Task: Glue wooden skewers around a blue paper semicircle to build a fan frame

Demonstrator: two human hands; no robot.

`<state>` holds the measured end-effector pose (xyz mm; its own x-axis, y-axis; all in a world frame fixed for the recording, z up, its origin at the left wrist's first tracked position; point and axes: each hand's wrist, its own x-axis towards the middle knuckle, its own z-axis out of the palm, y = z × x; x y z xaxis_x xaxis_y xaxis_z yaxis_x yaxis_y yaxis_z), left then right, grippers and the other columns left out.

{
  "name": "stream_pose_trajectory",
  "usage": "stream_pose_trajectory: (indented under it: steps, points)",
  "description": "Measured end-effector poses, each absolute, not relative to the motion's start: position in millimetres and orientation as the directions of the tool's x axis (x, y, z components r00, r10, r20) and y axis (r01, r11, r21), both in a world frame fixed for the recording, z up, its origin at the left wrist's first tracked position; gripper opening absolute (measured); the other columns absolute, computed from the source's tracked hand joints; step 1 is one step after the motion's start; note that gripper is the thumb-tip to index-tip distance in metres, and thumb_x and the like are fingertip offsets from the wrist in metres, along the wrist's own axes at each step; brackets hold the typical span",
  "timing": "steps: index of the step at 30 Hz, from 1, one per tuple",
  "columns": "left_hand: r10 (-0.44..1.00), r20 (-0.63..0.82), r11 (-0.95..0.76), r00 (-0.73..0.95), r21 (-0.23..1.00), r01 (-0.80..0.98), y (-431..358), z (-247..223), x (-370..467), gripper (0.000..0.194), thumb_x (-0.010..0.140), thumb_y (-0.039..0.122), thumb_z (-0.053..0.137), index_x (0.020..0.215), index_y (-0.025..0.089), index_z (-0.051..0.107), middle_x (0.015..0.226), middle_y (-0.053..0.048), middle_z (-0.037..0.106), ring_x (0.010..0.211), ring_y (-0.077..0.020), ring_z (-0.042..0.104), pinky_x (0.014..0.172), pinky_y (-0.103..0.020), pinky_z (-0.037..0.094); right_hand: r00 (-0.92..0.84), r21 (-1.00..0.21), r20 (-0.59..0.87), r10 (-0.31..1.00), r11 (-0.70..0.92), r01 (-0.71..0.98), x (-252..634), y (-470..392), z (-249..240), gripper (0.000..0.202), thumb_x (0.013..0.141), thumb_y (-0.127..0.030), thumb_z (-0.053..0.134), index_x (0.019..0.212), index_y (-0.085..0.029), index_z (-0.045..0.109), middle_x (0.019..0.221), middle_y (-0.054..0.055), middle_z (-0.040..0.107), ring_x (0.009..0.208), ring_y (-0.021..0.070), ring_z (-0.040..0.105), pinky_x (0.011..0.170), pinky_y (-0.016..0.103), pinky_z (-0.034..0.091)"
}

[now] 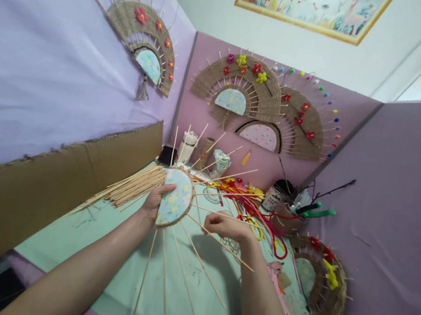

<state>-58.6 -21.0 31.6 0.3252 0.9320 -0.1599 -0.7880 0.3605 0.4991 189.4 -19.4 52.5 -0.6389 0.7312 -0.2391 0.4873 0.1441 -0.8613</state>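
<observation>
My left hand (153, 203) grips the straight edge of a half-round fan frame (176, 199), its thumb over the pale blue flowered cloth. Thin wooden sticks (224, 193) radiate from the curved rim, which has a brown cord-like edging. My right hand (226, 226) is to the right of the frame among the spread sticks, its fingers curled together. Whatever is between those fingers is hidden. Loose thin twine (231, 246) shows on the table below that hand.
A bundle of sticks (137, 185) lies at left by a cardboard strip (55, 166). Red cords (261, 214) and yellow scissors (257, 229) lie behind my right hand. Finished fans (239, 84) hang on the partition; another fan (327, 290) leans at right. A white bottle (188, 148) stands behind.
</observation>
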Motion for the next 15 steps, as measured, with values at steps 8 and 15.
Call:
stream_pose_trajectory:
  steps: [8,15]
  points:
    - [0.927,-0.164,0.375,0.338,0.467,-0.801,-28.6,32.8,-53.5,0.055,0.073,0.011,0.054,0.127,0.006,0.057,0.091,-0.016,0.077,0.09,-0.0299,0.073,0.087,-0.044,0.056,-0.717,-0.779,-0.331,0.614,0.251,0.575,158.5,-23.7,39.9,0.013,0.073,-0.027,0.064,0.073,-0.015,0.069,0.057,-0.006,0.052,0.053,0.0071,0.041,0.05,0.02,0.031]
    - [0.905,0.019,0.373,0.425,0.447,-0.813,-31.7,29.9,-54.4,0.047,0.071,0.013,0.057,0.118,0.01,0.062,0.108,-0.016,0.074,0.1,-0.0302,0.07,0.087,-0.042,0.056,-0.659,-0.753,-0.333,0.675,0.231,0.617,179.5,-19.3,46.3,0.013,0.071,-0.028,0.062,0.07,-0.016,0.066,0.054,-0.007,0.047,0.051,0.007,0.037,0.048,0.019,0.03]
